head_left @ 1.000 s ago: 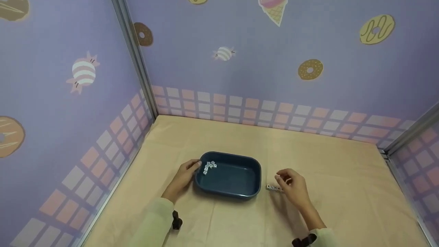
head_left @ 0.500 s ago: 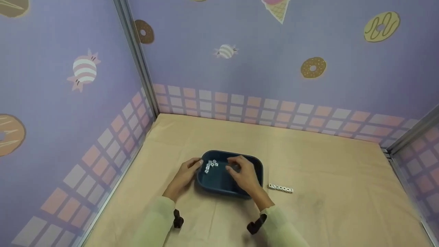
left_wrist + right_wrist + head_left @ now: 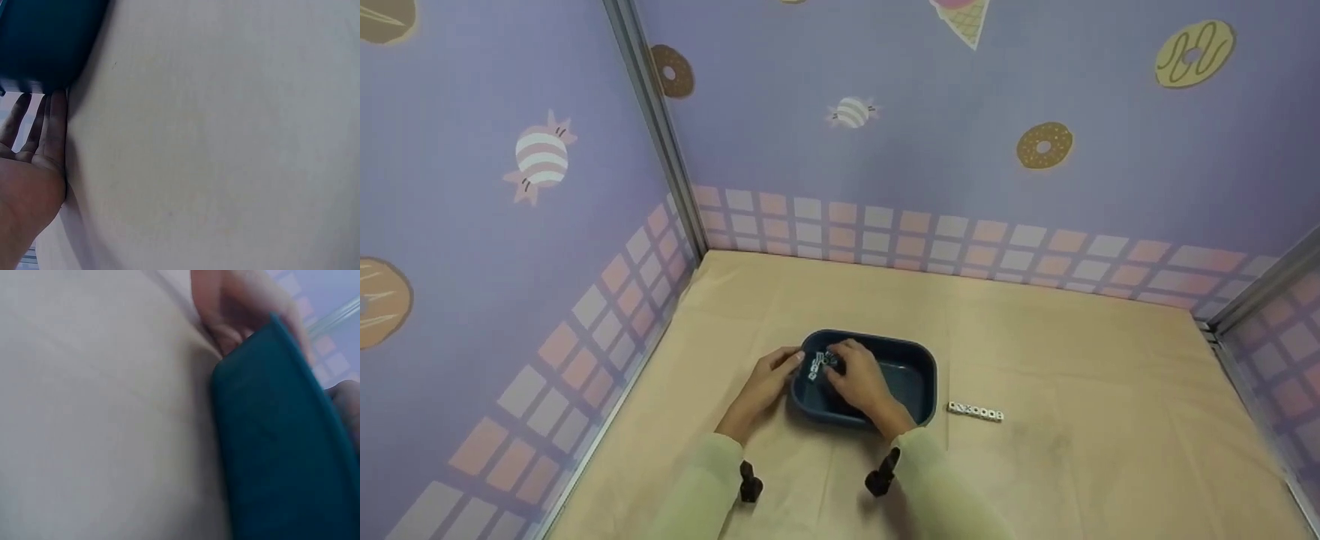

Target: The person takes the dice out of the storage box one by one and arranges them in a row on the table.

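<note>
Two bare hands are at a dark blue, rectangular dish with rounded corners [image 3: 911, 382]. At the dish's left end, the left hand [image 3: 763, 386] grips the wall, thumb over the rim and fingers [image 3: 55, 126] against the outside. Inside the dish, the right hand [image 3: 861, 379] bends its fingers down beside small white cubes with dark marks [image 3: 814, 367] near that end; whether it pinches any cannot be told. Right of the dish, a straight row of similar white cubes [image 3: 976, 412] lies on beige cloth [image 3: 1080, 375].

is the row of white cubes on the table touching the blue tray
No, the tan table shows between the row of white cubes and the blue tray.
</note>
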Motion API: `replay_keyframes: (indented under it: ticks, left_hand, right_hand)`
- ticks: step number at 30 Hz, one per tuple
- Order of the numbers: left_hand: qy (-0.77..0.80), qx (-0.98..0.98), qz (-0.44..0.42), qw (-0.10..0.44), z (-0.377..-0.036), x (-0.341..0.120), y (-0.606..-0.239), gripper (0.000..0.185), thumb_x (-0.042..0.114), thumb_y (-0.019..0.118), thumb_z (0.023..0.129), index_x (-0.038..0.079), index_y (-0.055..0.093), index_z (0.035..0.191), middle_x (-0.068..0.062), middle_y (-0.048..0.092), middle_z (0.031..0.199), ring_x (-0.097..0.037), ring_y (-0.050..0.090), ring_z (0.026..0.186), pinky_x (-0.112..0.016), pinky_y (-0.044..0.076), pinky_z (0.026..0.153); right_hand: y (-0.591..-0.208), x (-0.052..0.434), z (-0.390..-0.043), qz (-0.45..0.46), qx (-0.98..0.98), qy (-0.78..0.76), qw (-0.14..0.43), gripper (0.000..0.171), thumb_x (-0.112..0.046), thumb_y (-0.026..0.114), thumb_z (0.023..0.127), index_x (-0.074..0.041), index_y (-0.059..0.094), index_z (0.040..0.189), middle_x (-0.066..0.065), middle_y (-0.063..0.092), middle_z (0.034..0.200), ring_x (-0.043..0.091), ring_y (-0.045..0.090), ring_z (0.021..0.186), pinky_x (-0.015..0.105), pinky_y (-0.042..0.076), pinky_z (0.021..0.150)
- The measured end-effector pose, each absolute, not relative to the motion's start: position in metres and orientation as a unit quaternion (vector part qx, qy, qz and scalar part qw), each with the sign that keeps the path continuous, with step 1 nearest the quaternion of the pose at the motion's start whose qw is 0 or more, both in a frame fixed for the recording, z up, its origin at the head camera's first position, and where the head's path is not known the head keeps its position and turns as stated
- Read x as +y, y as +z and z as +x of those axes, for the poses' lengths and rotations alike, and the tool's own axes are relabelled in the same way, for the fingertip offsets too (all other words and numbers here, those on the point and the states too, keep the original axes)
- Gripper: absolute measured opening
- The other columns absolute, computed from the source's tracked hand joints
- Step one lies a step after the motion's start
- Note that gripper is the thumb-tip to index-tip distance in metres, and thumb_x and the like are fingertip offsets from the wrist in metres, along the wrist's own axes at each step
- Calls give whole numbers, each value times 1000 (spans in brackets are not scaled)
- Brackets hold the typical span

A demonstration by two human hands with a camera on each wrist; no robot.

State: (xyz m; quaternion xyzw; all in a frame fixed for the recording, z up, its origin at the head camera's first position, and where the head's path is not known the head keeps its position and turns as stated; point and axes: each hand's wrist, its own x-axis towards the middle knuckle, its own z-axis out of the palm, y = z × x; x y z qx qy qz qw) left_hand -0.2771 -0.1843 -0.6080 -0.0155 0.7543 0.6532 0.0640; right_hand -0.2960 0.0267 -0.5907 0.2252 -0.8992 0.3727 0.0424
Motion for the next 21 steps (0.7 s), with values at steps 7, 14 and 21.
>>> replay_keyframes:
  ticks: [7, 14, 21]
  left_hand:
    - [650, 758, -3, 55, -277, -185, -610, 48, 40, 61, 109, 6, 64, 143, -14, 64, 144, -31, 57, 136, -51, 41, 117]
    - [658, 750, -5, 63, -278, -186, -611, 47, 39, 61, 109, 7, 65, 143, -13, 64, 143, -29, 59, 133, -48, 45, 113]
    - [664, 745, -11, 66, -276, -184, -612, 46, 39, 61, 109, 7, 65, 142, -12, 64, 143, -28, 60, 132, -47, 47, 111]
  right_hand:
    - [-596, 26, -295, 261, -921, 285, 45, 40, -21, 74, 102, -1, 69, 136, 9, 65, 134, 27, 60, 127, 44, 51, 107]
    - [-595, 25, -296, 255, -926, 276, 44, 39, -23, 74, 102, -2, 70, 135, 9, 63, 134, 27, 58, 122, 45, 52, 104]
    - [-598, 26, -295, 243, -931, 271, 31, 30, -16, 77, 99, -4, 74, 126, 7, 66, 121, 25, 60, 113, 44, 54, 100]
